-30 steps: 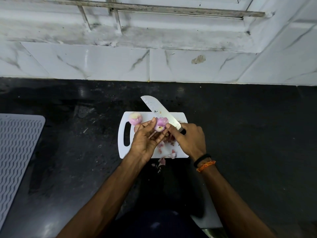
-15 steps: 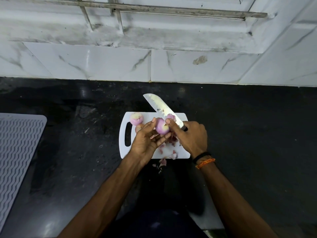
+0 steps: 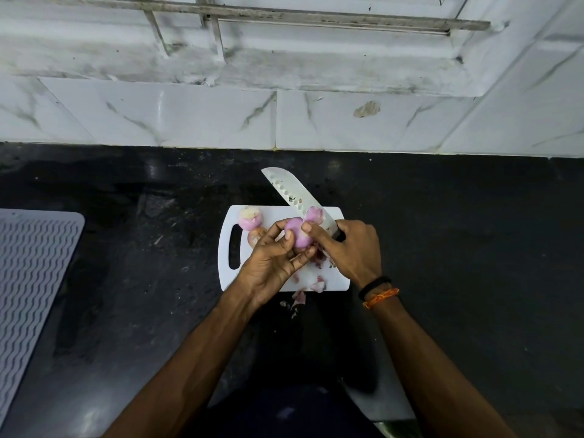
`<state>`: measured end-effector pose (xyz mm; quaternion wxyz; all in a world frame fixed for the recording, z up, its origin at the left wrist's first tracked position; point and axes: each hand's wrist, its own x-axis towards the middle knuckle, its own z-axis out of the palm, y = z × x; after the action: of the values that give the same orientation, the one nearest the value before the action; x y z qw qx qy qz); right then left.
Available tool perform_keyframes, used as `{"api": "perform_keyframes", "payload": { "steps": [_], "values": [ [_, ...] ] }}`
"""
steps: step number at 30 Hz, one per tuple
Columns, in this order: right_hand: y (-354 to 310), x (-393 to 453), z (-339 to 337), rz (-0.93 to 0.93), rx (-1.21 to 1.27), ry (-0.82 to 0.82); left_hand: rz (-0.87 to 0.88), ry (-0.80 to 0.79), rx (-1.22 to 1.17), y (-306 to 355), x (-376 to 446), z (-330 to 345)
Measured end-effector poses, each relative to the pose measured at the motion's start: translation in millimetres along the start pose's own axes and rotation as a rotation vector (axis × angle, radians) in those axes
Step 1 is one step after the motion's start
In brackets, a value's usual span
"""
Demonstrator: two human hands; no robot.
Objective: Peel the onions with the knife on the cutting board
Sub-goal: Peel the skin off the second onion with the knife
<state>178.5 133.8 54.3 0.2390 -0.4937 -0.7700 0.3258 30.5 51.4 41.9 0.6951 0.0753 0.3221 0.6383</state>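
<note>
While a grey ribbed mat (image 3: 33, 276) lies at the far left of the dark counter (image 3: 458, 248), the white cutting board (image 3: 276, 214) sits at the middle, its handle slot toward the left. Two peeled onions (image 3: 250, 218) rest at its upper left corner. My left hand (image 3: 271, 260) curls its fingers round a pale purple onion (image 3: 297, 237) above the board. Another onion (image 3: 314, 214) sits just behind it against the knife (image 3: 290, 192), whose blade points up and left past the board's far edge. My right hand (image 3: 354, 251) grips the handle, its thumb pressing the held onion. Peel scraps (image 3: 311, 284) litter the board's near edge.
</note>
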Motion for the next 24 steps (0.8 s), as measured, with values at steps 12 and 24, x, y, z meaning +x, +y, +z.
{"api": "perform_keyframes", "payload": {
  "steps": [12, 24],
  "values": [
    [6.7, -2.1, 3.9, -0.011, -0.113, 0.021, 0.057, 0.167, 0.001, -2.3, 3.6, -7.2],
    [12.6, -2.2, -2.8, 0.243, -0.145, 0.006, 0.102, 0.196, 0.024, -6.2, 3.7, -22.1]
  ]
}}
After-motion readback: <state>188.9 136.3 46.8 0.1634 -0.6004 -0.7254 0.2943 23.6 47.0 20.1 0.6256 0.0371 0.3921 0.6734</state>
